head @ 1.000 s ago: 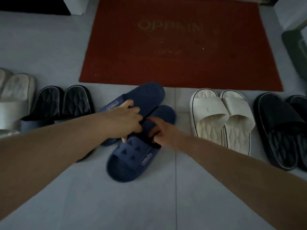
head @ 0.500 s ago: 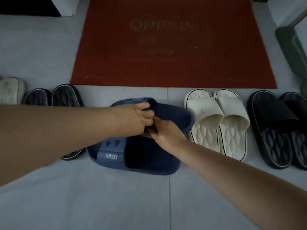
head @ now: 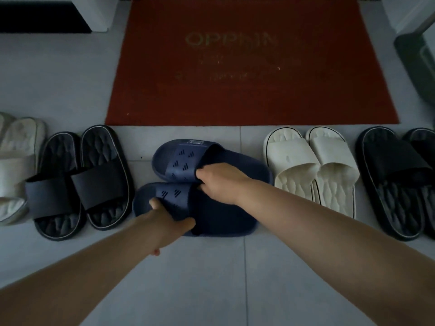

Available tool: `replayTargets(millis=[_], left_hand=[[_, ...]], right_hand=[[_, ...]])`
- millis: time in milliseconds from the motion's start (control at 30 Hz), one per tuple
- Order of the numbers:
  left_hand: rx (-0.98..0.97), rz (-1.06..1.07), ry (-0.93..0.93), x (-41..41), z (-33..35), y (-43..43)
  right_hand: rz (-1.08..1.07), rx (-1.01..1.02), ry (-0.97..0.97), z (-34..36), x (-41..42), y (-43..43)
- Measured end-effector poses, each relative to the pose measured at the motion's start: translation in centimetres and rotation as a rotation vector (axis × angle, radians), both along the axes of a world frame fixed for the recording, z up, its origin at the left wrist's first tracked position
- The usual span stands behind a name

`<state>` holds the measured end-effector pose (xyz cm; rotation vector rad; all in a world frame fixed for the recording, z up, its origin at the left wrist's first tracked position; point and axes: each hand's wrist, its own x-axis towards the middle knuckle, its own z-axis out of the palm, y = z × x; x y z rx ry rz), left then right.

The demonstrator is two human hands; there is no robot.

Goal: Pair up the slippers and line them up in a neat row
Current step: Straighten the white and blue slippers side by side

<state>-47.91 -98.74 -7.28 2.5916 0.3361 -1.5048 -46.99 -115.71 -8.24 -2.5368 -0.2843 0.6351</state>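
Two navy blue slippers lie sideways on the grey floor, toes to the left, one behind the other. My right hand (head: pixel 220 183) grips the strap of the far navy slipper (head: pixel 181 161). My left hand (head: pixel 168 220) holds the strap of the near navy slipper (head: pixel 223 220), thumb on top. To the left stand a dark pair (head: pixel 77 182) and a pale pair (head: pixel 16 165). A cream pair (head: pixel 313 170) and a black pair (head: pixel 395 180) sit to the right.
A red doormat (head: pixel 251 62) with faded lettering lies just beyond the slipper row. A white cabinet base (head: pixel 94 12) is at the far left, a dark green object (head: pixel 419 64) at the far right. Bare grey tiles (head: pixel 211 278) stretch toward me.
The navy slippers have turned from stacked and angled to lying side by side with toes left. My left hand has shifted down onto the near slipper; the view has tilted to show more pairs at left.
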Motion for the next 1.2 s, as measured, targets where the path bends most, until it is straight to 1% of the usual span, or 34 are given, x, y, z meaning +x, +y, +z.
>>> replayTargets(millis=[67, 133, 167, 233, 300, 333, 400, 467, 533, 767, 933, 1000, 1100, 1133, 1167, 1200], left_hand=[[-0.027, -0.037, -0.010, 0.3, 0.4, 0.2], [-0.057, -0.119, -0.073, 1.6, 1.6, 0.5], [-0.066, -0.207, -0.135, 2.6, 2.3, 0.5], [-0.074, -0.418, -0.243, 4.7, 3.5, 0.0], [-0.049, -0.555, -0.273, 6.4, 4.0, -1.6], [-0.019, -0.585, -0.261, 7.2, 3.9, -2.5], [0.022, -0.591, -0.224, 8.4, 3.5, -4.1], [0.037, -0.583, -0.217, 9.2, 2.9, -4.6], [0.021, -0.535, -0.239, 9.3, 2.3, -4.3], [-0.093, -0.317, -0.455, 7.5, 0.9, -2.2], [-0.085, -0.296, -0.509, 7.2, 1.1, -2.0], [-0.096, -0.323, -0.544, 7.3, 1.3, -2.1], [-0.091, -0.460, -0.646, 7.4, 1.3, -2.6], [-0.090, -0.507, -0.664, 7.4, 1.3, -2.8], [-0.080, -0.552, -0.668, 7.5, 1.3, -3.2], [-0.058, -0.599, -0.659, 7.7, 1.3, -3.6]], right_hand=[[-0.047, 0.013, 0.012, 0.0, -0.8, -0.6], [-0.157, 0.080, 0.039, 0.0, -2.4, -1.1], [-0.248, 0.139, 0.057, 0.0, -3.3, -1.1], [-0.503, 0.261, 0.073, -0.2, -5.0, -0.6], [-0.713, 0.350, 0.125, -0.9, -5.3, -0.1], [-0.751, 0.381, 0.177, -1.3, -5.0, 0.2], [-0.774, 0.430, 0.253, -1.5, -3.9, 0.6], [-0.810, 0.485, 0.285, -1.6, -3.1, 0.8], [-0.772, 0.476, 0.295, -1.6, -2.7, 0.5], [-0.613, 0.503, 0.295, -1.8, -2.1, -0.4], [-0.539, 0.497, 0.322, -1.4, -1.6, -0.5], [-0.526, 0.505, 0.345, -1.1, -1.9, -0.8], [-0.576, 0.546, 0.341, -0.6, -3.7, -1.7], [-0.629, 0.561, 0.303, -0.4, -4.5, -2.3], [-0.701, 0.534, 0.230, -0.2, -5.5, -3.1], [-0.781, 0.460, 0.128, -0.1, -6.4, -4.2]])
